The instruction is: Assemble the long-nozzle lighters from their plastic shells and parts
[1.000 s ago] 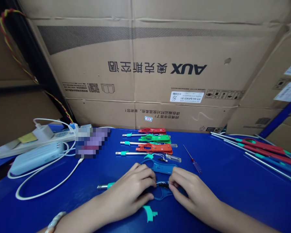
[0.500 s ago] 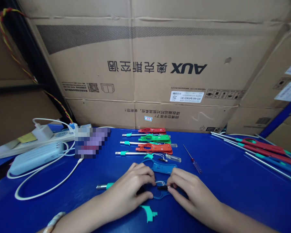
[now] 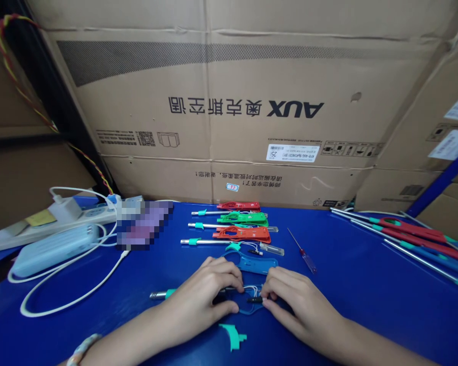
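Observation:
A blue long-reach lighter's lower shell half [image 3: 248,309] lies on the table, with white wires [image 3: 252,290] looping above it. My left hand [image 3: 213,287] is closed round the shell's left end, thumb apart from the curled fingers; its metal tube [image 3: 158,295] sticks out past the wrist. Between the thumb and fingers of my right hand [image 3: 290,295] is a small black igniter piece [image 3: 255,300], over the shell's right part. Just beyond lies another blue shell half [image 3: 257,263]. A teal trigger [image 3: 233,337] rests nearer me. My palms hide part of the shell.
Red and green lighter shells [image 3: 242,234] with tubes lie in rows behind. A screwdriver [image 3: 308,260] is to their right. Finished-looking lighters [image 3: 412,230] lie far right. At left are a power bank [image 3: 55,249], cable and power strip [image 3: 76,218]. Cardboard [image 3: 221,66] stands behind.
The black igniter piece and my right fingertips have shifted down slightly, and the white wires show a larger loop. My left hand has barely moved. The whole view has shifted a little.

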Available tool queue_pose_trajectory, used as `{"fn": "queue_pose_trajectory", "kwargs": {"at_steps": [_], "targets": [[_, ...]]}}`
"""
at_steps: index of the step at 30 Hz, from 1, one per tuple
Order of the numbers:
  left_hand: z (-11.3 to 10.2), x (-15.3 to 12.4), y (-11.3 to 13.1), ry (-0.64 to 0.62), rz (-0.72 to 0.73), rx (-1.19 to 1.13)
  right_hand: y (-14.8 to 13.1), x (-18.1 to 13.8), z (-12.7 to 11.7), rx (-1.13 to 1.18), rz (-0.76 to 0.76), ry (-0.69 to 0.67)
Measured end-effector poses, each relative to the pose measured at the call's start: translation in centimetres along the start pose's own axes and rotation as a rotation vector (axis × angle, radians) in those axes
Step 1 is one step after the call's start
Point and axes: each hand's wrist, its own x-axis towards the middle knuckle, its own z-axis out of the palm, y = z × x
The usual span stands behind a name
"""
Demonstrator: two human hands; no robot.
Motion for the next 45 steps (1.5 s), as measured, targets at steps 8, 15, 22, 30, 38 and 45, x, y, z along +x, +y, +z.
{"fn": "queue_pose_trajectory", "kwargs": {"at_steps": [8,15,22,30,38,45], "targets": [[-1.0,-0.4,0.4,-0.005,0.011,-0.021,0.0,-0.1,0.1,0.046,0.008,-0.013],[-2.9,-0.9,1.6,-0.175,0.111,0.057,0.1,-0.2,0.2,0.075,0.016,-0.001],[-2.2,-0.8,1.3,-0.184,0.187,0.083,0.1,-0.2,0.2,0.101,0.046,-0.006],[-2.2,-0.3,0.6,-0.078,0.217,0.23,-0.2,0.1,-0.1,0.106,0.038,0.005],[-1.9,-0.3,1.0,-0.095,0.281,0.465,-0.4,0.1,-0.2,0.089,0.03,0.001],[-1.5,0.0,0.8,-0.055,0.247,0.426,-0.3,0.0,-0.2,0.105,0.047,0.003]]}}
